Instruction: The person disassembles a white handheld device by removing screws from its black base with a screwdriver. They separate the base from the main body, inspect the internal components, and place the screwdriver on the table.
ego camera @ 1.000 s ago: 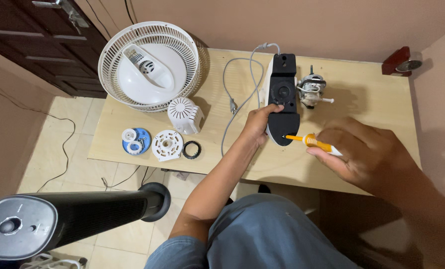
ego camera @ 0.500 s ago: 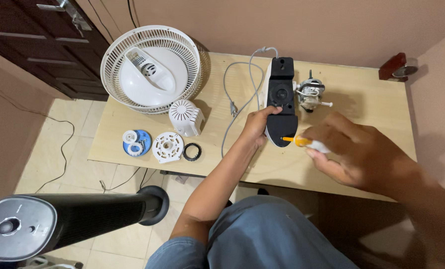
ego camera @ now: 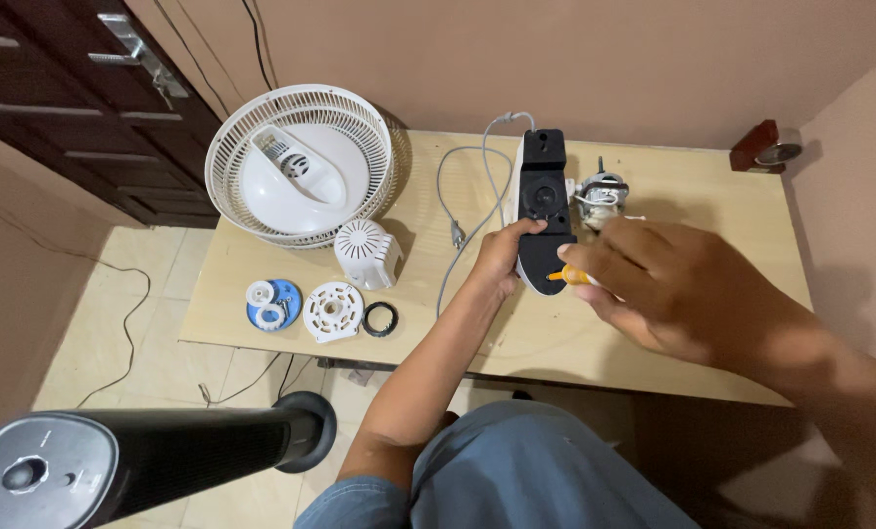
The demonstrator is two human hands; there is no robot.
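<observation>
A round white plastic fan grille (ego camera: 306, 162) and small white fan parts (ego camera: 332, 312) lie at the left of the pale wooden table (ego camera: 712, 186). The left hand (ego camera: 502, 257) grips the near end of the long black-and-white fan housing (ego camera: 543, 211) at the table's middle. To its right, the right hand (ego camera: 654, 284) clasps an orange-handled screwdriver (ego camera: 570, 277) against that end.

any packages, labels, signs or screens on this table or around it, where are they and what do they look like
None that can be made out: no package, sign or screen shows, and no label can be told on the black and white fan housing that the left hand steadies, nor on the orange-handled screwdriver in the right hand.
</observation>
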